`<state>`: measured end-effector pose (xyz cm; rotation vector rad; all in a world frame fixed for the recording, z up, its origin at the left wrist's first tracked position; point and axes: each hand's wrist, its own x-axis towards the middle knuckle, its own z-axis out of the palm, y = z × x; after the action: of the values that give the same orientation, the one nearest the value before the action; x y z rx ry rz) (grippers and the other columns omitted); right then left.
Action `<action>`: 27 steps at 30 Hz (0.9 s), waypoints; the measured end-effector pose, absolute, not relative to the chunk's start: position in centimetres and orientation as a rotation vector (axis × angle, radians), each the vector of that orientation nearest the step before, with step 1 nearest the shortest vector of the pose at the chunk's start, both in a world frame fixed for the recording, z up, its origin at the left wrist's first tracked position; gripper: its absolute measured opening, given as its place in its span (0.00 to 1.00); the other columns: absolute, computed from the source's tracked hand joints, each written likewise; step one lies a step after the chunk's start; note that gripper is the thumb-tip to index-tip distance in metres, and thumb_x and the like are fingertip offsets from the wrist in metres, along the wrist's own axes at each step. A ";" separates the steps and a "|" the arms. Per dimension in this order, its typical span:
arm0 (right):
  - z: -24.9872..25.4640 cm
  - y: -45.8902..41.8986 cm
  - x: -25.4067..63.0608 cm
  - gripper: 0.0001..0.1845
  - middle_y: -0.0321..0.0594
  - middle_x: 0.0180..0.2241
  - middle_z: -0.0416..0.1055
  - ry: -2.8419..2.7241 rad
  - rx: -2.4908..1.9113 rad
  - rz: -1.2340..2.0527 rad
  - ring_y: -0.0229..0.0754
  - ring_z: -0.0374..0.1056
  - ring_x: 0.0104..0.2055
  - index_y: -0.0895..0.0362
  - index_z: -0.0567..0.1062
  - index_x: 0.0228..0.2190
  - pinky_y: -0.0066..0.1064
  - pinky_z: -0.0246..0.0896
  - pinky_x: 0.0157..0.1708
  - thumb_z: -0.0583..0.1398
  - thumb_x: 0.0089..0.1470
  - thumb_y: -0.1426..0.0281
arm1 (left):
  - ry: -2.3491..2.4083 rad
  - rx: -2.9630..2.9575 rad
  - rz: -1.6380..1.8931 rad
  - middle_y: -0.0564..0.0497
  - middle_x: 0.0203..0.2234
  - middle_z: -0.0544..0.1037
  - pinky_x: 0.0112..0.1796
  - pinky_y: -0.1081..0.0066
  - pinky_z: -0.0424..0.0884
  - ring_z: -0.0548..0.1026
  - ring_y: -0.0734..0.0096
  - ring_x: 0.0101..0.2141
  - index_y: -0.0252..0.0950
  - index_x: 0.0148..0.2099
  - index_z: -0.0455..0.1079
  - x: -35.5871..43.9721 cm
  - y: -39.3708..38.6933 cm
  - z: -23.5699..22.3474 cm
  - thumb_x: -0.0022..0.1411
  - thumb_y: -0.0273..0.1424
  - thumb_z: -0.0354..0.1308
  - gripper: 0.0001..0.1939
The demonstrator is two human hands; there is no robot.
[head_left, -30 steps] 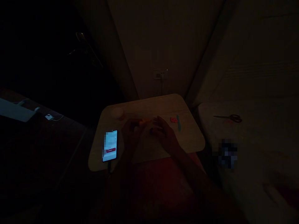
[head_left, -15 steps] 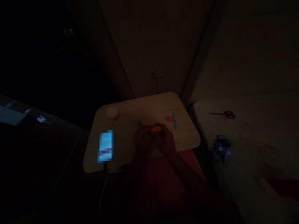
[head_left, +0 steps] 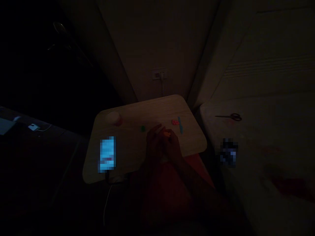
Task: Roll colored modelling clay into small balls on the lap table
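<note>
The room is very dark. My left hand [head_left: 153, 141] and my right hand [head_left: 173, 146] are pressed together over the near middle of a small wooden table [head_left: 137, 113]. Between their closed fingers shows a small orange lump [head_left: 167, 133]. A tiny green piece [head_left: 143, 128] lies on the table just left of my hands. To their right lie a small red piece [head_left: 175, 122] and a thin teal stick [head_left: 180, 125].
A lit phone [head_left: 107, 154] lies on the table's left front with a cable hanging off the edge. A small round jar [head_left: 114, 117] stands at the back left. Scissors [head_left: 230, 116] lie on the pale surface to the right. A wall socket [head_left: 159, 74] is behind.
My hands came together from apart and drew nearer to me, closing round the orange lump. The view has shifted so the table sits further left.
</note>
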<state>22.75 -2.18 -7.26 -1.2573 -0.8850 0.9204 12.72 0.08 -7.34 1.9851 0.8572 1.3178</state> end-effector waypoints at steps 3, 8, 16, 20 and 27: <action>-7.2 -1.9 22.9 0.16 0.36 0.31 0.73 -0.859 -1.204 0.958 0.40 0.70 0.32 0.53 0.71 0.35 0.28 0.67 0.30 0.62 0.58 0.53 | 0.812 1.951 1.291 0.41 0.64 0.69 0.62 0.47 0.67 0.68 0.51 0.63 0.48 0.65 0.71 12.5 0.1 -7.2 0.72 0.40 0.54 0.22; -6.5 -1.8 23.3 0.14 0.37 0.30 0.76 -0.704 -1.055 1.064 0.41 0.72 0.31 0.54 0.75 0.33 0.31 0.69 0.33 0.67 0.51 0.57 | 0.833 1.869 1.345 0.42 0.60 0.72 0.61 0.50 0.69 0.70 0.53 0.61 0.46 0.62 0.72 12.0 0.1 -7.2 0.70 0.40 0.58 0.20; -5.6 -2.0 23.8 0.13 0.38 0.30 0.76 -0.773 -1.080 1.090 0.41 0.70 0.30 0.53 0.78 0.35 0.31 0.68 0.32 0.65 0.51 0.59 | 0.963 1.806 1.463 0.44 0.47 0.74 0.51 0.58 0.73 0.74 0.58 0.49 0.42 0.51 0.73 11.7 -0.3 -7.3 0.66 0.43 0.63 0.15; -5.1 -1.9 24.2 0.14 0.32 0.24 0.66 -0.860 -1.126 0.982 0.36 0.60 0.26 0.53 0.73 0.31 0.28 0.59 0.27 0.62 0.55 0.55 | 0.978 1.863 1.473 0.45 0.46 0.74 0.53 0.56 0.72 0.74 0.58 0.49 0.42 0.48 0.73 11.5 -0.4 -7.0 0.69 0.42 0.59 0.12; -6.1 -1.3 24.0 0.36 0.28 0.16 0.47 -0.818 -1.193 0.976 0.32 0.42 0.20 0.52 0.53 0.14 0.29 0.37 0.20 0.64 0.51 0.43 | 0.994 1.975 1.471 0.45 0.45 0.72 0.52 0.55 0.72 0.73 0.59 0.49 0.41 0.47 0.74 11.3 -0.2 -7.6 0.69 0.41 0.59 0.11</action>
<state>23.99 -1.29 -6.11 -1.1934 -0.8184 0.9763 11.30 -0.15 -7.55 1.9746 0.9944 1.4711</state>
